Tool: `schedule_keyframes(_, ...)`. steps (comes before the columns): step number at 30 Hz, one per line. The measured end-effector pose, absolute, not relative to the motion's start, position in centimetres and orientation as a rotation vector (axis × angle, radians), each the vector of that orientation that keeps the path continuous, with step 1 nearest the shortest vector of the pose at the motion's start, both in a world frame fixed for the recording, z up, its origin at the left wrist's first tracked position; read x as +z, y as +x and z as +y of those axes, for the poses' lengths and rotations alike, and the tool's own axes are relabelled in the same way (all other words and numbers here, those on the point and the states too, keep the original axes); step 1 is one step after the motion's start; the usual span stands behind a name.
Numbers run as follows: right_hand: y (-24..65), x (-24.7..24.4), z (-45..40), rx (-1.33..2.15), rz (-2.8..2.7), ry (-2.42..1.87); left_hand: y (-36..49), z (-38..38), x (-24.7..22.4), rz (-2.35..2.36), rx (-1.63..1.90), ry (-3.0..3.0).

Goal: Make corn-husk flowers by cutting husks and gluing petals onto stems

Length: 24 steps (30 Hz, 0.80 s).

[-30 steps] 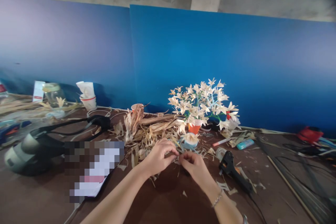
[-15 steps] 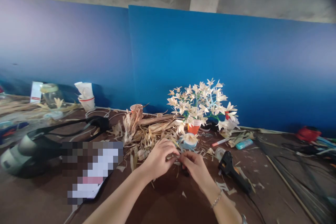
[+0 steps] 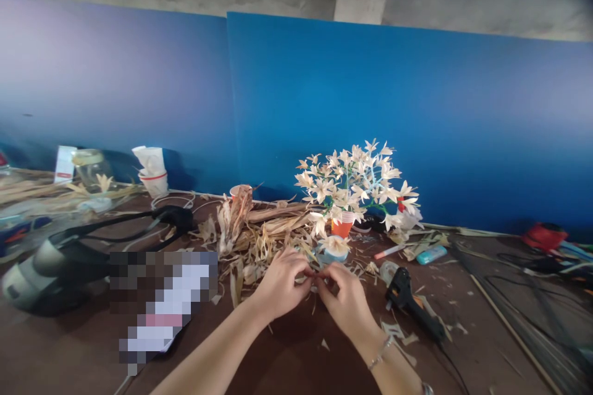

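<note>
My left hand (image 3: 286, 281) and my right hand (image 3: 340, 291) meet fingertip to fingertip over the brown table (image 3: 291, 358). Both are closed in a pinch, and whatever sits between the fingers is too small to make out. Just beyond them a pale husk flower (image 3: 335, 244) rests on a small light-blue holder (image 3: 334, 255). Behind that, a bunch of cream husk flowers (image 3: 354, 182) on green and blue stems stands in an orange and white paper cup (image 3: 341, 226). Dried husk strips (image 3: 264, 241) lie heaped beyond my left hand.
A black glue gun (image 3: 412, 305) with a cord lies to the right, near a teal packet (image 3: 431, 254) and a marker pen (image 3: 389, 252). On the left are a black-strapped device (image 3: 55, 271), a blurred-out flat object (image 3: 171, 302), white cups (image 3: 153, 182) and a glass jar (image 3: 92, 170).
My right hand has turned slightly and its fingers have risen a little, still meeting the left fingertips. The left hand has barely shifted.
</note>
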State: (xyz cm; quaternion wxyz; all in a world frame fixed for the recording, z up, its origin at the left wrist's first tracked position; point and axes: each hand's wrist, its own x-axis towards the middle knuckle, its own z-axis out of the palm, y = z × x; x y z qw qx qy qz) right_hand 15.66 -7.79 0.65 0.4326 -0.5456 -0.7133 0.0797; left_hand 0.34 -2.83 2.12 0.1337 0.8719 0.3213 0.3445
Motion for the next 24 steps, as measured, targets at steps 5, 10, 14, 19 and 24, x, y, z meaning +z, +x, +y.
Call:
schedule_keyframes(5,15.0,0.4,-7.8,-0.038,-1.752,-1.544,1.2,-3.3,1.8,1.13,1.053,2.482)
schedule_keyframes(10,14.9,0.0,-7.8,-0.163,-1.69,-1.633,1.7,-3.7,1.5,1.229,1.071,2.443)
schedule_keyframes(14,15.7,0.3,-7.8,-0.167,-1.632,-1.62,1.3,-3.3,1.3,1.257,1.086,2.424)
schedule_keyframes(19,16.0,0.4,-7.6,0.01,-1.721,-1.41,1.1,-3.2,1.6,1.178,1.024,2.453)
schedule_keyframes(24,15.1,0.0,-7.6,-0.031,-1.75,-1.395,1.5,-3.8,1.7,1.219,1.019,2.499)
